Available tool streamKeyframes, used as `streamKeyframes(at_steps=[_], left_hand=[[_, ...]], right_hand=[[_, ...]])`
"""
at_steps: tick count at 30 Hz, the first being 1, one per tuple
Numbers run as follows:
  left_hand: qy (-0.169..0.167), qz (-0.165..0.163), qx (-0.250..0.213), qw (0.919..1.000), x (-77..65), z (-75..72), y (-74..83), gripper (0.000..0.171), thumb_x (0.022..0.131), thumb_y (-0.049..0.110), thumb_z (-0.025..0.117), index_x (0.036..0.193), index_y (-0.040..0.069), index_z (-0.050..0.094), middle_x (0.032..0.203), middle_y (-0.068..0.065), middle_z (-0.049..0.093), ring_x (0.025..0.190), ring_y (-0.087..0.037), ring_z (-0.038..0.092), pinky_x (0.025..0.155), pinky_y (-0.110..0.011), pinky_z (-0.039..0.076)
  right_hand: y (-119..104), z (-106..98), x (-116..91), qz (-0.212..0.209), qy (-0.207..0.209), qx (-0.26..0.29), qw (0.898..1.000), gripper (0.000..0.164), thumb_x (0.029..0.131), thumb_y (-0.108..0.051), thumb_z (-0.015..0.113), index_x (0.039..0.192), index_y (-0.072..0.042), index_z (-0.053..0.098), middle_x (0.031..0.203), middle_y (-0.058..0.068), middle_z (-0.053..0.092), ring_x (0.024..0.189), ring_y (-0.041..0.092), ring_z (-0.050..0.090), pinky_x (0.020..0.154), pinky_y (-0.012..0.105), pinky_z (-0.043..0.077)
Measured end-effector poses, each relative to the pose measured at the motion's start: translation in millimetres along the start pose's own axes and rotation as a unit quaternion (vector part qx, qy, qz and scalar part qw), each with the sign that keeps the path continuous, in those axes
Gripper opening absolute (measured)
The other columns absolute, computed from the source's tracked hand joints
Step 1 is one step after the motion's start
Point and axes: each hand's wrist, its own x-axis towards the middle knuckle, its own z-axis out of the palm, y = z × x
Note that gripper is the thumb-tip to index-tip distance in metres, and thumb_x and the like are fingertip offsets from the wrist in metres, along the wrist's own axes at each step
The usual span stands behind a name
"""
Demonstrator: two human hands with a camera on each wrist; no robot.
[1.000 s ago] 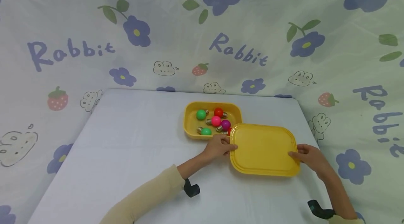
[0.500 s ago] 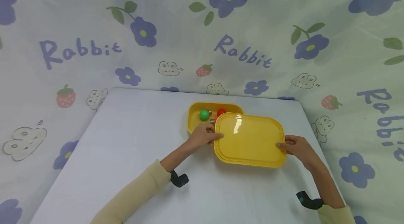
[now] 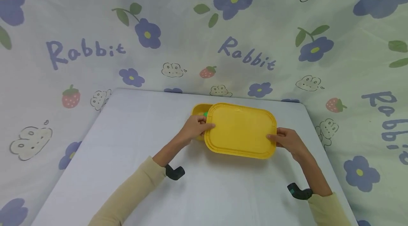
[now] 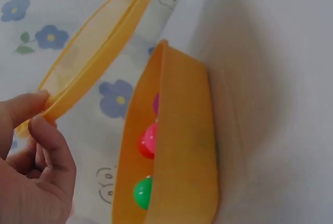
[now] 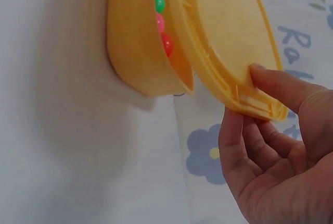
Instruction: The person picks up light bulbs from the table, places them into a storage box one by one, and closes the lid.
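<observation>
A yellow lid [image 3: 240,130] with rounded corners is held up between both hands. My left hand [image 3: 192,128] pinches its left end, thumb on top and fingers curled below. At the opposite end, my right hand [image 3: 290,142] pinches the rim in the same way. Beneath it stands a yellow box [image 4: 187,135], mostly covered by the lid in the head view. The wrist views show a gap between lid and box. Inside the box lie a green bulb [image 4: 143,193], a pink bulb [image 4: 150,136] and a red bulb [image 5: 166,44]; others are hidden.
The box rests on a white tabletop [image 3: 143,123] near its back edge. Behind and beside the table hangs a curtain [image 3: 178,34] printed with flowers, rabbits and strawberries. A black wrist mount [image 3: 174,173] sits on the left forearm, and another black mount [image 3: 299,191] on the right.
Both hands have carried the lid left and away from me, from beside the box to over it. The bulbs, visible earlier, are now almost all hidden in the head view.
</observation>
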Motion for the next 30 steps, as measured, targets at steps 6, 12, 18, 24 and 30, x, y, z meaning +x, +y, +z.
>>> streamKeyframes(at_steps=[6, 12, 18, 24, 30], left_hand=[[0.049, 0.032, 0.036, 0.9976, -3.4, -4.9, 7.1, 0.023, 0.089, 0.023, 0.077, 0.096, 0.002, 0.067, 0.079, -0.006, 0.061, 0.066, -0.019, 0.055, 0.059, -0.024, 0.050], [0.115, 0.077, 0.094, 0.9860, -7.2, -7.4, 8.7, 0.027, 0.088, 0.025, 0.079, 0.093, 0.002, 0.067, 0.084, -0.007, 0.064, 0.073, -0.020, 0.058, 0.065, -0.026, 0.053], [0.181, 0.162, 0.115, 0.9631, -12.9, -6.0, 10.1, 0.026, 0.086, 0.023, 0.081, 0.090, 0.001, 0.067, 0.084, -0.007, 0.065, 0.076, -0.021, 0.060, 0.070, -0.031, 0.056], [0.229, 0.216, 0.132, 0.9399, -13.8, -7.1, 9.7, 0.024, 0.085, 0.022, 0.082, 0.090, 0.002, 0.070, 0.082, -0.006, 0.065, 0.074, -0.019, 0.060, 0.067, -0.031, 0.056], [0.264, 0.236, 0.144, 0.9242, -11.8, -9.4, 9.8, 0.026, 0.085, 0.024, 0.082, 0.093, 0.002, 0.072, 0.083, -0.006, 0.068, 0.077, -0.020, 0.062, 0.068, -0.032, 0.055]], right_hand=[[-10.7, 6.1, 2.9, -0.022, 0.046, -0.011, 0.999, 0.060, 0.094, -0.040, 0.070, 0.132, 0.005, 0.057, 0.115, 0.018, 0.069, 0.100, 0.031, 0.069, 0.096, 0.047, 0.052], [-22.7, 12.9, -1.1, -0.053, 0.096, -0.037, 0.993, 0.055, 0.095, -0.037, 0.069, 0.130, 0.004, 0.060, 0.115, 0.021, 0.069, 0.101, 0.034, 0.067, 0.091, 0.045, 0.055], [-34.3, 20.2, -6.8, -0.118, 0.170, -0.071, 0.976, 0.045, 0.095, -0.030, 0.071, 0.123, 0.004, 0.063, 0.109, 0.022, 0.070, 0.100, 0.037, 0.067, 0.087, 0.049, 0.056], [-39.0, 27.8, -6.1, -0.198, 0.239, -0.076, 0.948, 0.035, 0.091, -0.022, 0.076, 0.113, 0.004, 0.067, 0.103, 0.018, 0.072, 0.094, 0.033, 0.069, 0.080, 0.041, 0.059], [-40.1, 37.6, -2.8, -0.232, 0.289, -0.073, 0.926, 0.036, 0.090, -0.024, 0.077, 0.114, 0.001, 0.067, 0.100, 0.014, 0.072, 0.090, 0.029, 0.071, 0.072, 0.015, 0.054]])
